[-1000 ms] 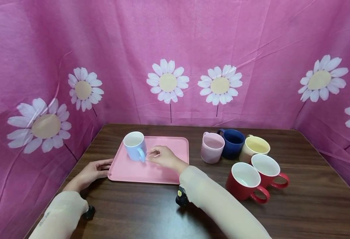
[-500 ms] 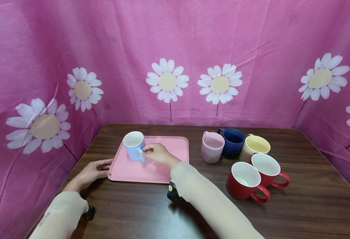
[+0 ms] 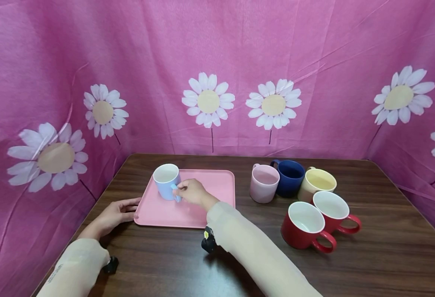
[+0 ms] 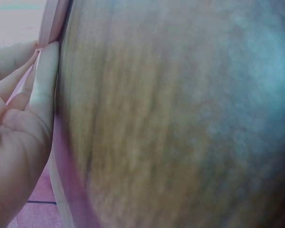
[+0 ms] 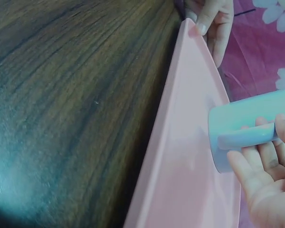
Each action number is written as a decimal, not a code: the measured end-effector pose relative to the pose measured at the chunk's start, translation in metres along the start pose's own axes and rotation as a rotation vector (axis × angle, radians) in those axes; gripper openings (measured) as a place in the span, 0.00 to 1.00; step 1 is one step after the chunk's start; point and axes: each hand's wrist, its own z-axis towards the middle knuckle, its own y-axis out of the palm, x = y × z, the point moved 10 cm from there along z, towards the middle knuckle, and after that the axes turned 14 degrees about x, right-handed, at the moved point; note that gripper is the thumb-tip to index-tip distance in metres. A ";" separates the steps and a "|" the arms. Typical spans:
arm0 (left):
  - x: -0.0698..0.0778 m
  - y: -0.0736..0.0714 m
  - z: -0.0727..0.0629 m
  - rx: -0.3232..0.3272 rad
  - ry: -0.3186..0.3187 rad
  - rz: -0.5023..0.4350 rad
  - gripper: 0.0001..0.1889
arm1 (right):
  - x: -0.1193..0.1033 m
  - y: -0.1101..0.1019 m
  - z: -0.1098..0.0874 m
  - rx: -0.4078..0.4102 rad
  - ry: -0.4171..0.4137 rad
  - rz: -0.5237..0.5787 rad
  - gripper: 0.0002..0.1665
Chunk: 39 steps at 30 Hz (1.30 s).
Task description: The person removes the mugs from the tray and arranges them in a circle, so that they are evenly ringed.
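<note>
A light blue mug point(image 3: 166, 181), white inside, stands upright on the left part of a pink tray point(image 3: 206, 212). My right hand point(image 3: 194, 192) pinches the mug's handle; in the right wrist view the thumb point(image 5: 284, 128) lies on one side of the handle and fingers come from the other. My left hand point(image 3: 114, 213) touches the tray's left rim near its front corner, with fingers extended. From the left wrist, part of that left hand point(image 4: 19, 118) shows with its fingertips right at the tray's edge.
Right of the tray on the brown wooden table point(image 3: 158, 260) stand a pale pink mug point(image 3: 263, 187), a dark blue mug point(image 3: 289, 181), a cream mug point(image 3: 315, 183) and two red mugs point(image 3: 291, 231). A pink flowered cloth point(image 3: 239, 49) hangs around the table's back and sides.
My right hand has moved left to the light blue mug and now pinches its handle. My left hand has stayed at the tray's edge.
</note>
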 end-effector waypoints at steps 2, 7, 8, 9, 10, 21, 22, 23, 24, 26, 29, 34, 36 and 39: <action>0.000 0.000 0.000 0.000 0.000 -0.001 0.33 | 0.002 0.000 -0.001 -0.025 0.011 0.024 0.10; -0.001 0.000 0.000 0.000 0.003 -0.004 0.33 | 0.007 -0.001 -0.006 -0.122 0.071 0.111 0.10; -0.001 0.000 0.000 -0.001 0.005 -0.004 0.33 | 0.007 -0.002 -0.008 -0.144 0.082 0.124 0.10; -0.001 0.000 0.000 -0.002 0.006 -0.005 0.33 | 0.008 -0.002 -0.009 -0.165 0.089 0.135 0.10; -0.002 0.000 0.000 -0.003 0.008 -0.006 0.33 | 0.008 -0.003 -0.011 -0.186 0.098 0.149 0.10; -0.004 -0.003 0.001 0.007 -0.004 0.023 0.34 | 0.009 -0.016 -0.028 -0.382 0.042 0.165 0.09; -0.004 -0.003 0.001 0.009 -0.004 0.027 0.34 | 0.009 -0.018 -0.030 -0.395 0.030 0.167 0.09; -0.003 -0.003 0.001 0.005 -0.001 0.028 0.34 | 0.009 -0.019 -0.031 -0.409 0.018 0.169 0.09; -0.003 -0.003 0.001 0.001 0.003 0.030 0.34 | 0.009 -0.021 -0.033 -0.421 0.008 0.171 0.09; -0.002 -0.003 0.001 -0.001 0.012 0.029 0.34 | 0.008 -0.024 -0.037 -0.436 -0.011 0.166 0.10; -0.002 -0.003 0.002 -0.006 0.023 0.019 0.33 | 0.008 -0.029 -0.042 -0.439 -0.031 0.152 0.09; -0.002 -0.003 0.001 -0.005 0.022 0.018 0.33 | 0.007 -0.036 -0.049 -0.425 -0.063 0.123 0.07; -0.002 -0.003 0.001 -0.003 0.016 0.025 0.33 | 0.005 -0.040 -0.054 -0.415 -0.077 0.105 0.07; -0.002 -0.003 0.000 0.003 0.006 0.032 0.33 | 0.003 -0.048 -0.062 -0.399 -0.093 0.095 0.06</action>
